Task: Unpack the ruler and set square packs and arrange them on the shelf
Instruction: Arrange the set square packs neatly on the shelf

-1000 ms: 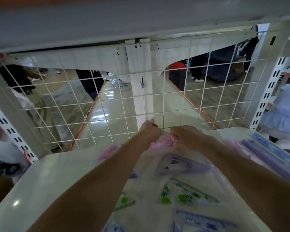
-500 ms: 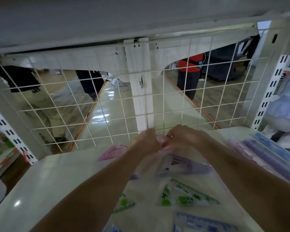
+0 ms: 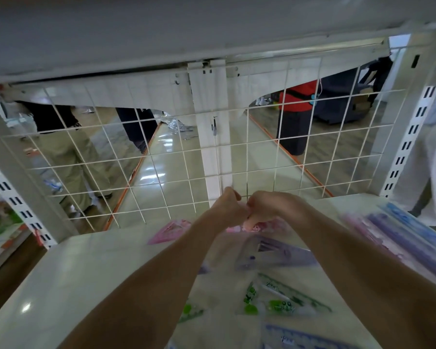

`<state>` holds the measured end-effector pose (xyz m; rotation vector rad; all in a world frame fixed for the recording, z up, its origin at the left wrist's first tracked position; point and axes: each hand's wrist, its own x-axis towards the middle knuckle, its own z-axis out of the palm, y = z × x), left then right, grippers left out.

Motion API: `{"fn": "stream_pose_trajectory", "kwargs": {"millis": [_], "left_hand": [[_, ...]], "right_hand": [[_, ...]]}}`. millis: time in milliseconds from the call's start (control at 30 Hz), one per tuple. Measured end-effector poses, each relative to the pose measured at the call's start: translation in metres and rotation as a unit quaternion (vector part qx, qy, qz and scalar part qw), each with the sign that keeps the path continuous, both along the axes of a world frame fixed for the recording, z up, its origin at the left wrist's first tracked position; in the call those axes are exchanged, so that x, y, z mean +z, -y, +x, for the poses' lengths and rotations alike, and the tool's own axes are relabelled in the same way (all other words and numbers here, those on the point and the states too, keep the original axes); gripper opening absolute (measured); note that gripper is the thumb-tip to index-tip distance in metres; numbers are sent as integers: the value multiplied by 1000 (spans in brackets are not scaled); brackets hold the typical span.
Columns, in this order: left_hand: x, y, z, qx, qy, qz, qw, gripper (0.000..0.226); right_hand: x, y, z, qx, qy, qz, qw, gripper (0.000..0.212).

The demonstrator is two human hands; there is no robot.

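My left hand and right hand meet knuckle to knuckle, fingers curled, both pinching the far edge of the clear plastic bag just in front of the wire grid. The bag lies on the white shelf under my forearms. Through it I see a purple set square, a green set and a blue ruler. A pink pack sits at its far left corner. Blurred purple and blue packs lie along the shelf's right side.
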<state>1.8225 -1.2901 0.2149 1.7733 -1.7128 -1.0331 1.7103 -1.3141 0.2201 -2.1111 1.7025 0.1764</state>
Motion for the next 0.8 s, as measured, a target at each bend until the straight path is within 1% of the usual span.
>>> {"fn": "stream_pose_trajectory", "kwargs": {"millis": [67,133,167,233,300,367,400,467,533,600,667,767,800], "left_hand": [[0,0,1,3,-21,-7,1000,42],[-1,-2,5,12,-52,-21,998,48],[-2,-3,7,17,-63,-32,997,49],[-6,-6,13,20,-66,-85,994,44],[-8,-9,17,13,-33,-150,988,29],[-12,-11,21,-11,51,-179,982,11],[-14,-11,23,-20,84,-182,980,6],[-17,-12,24,-23,116,-178,977,16],[-19,-13,22,-17,139,-178,974,19],[-20,-16,18,-4,167,-192,967,20],[-21,-19,15,1,175,-212,962,20],[-21,-19,17,-5,195,-245,950,23],[-20,-18,17,-8,208,-240,948,23]], "right_hand": [[-1,-2,-3,4,24,-6,1000,31],[-3,-6,-8,-2,83,-23,996,42],[-6,-9,-11,-2,127,-38,991,39],[-12,-13,-14,11,188,-100,977,17],[-19,-16,-12,18,219,-172,960,16],[-21,-18,-15,31,207,-183,961,12],[-20,-19,-18,41,179,-179,967,16],[-19,-20,-26,51,117,-188,974,20],[-19,-22,-31,51,71,-216,972,22],[-22,-23,-31,53,49,-239,968,26],[-22,-25,-31,58,44,-244,967,25],[-15,-30,-35,66,85,-258,960,22],[-14,-31,-35,73,79,-263,959,21]]}}
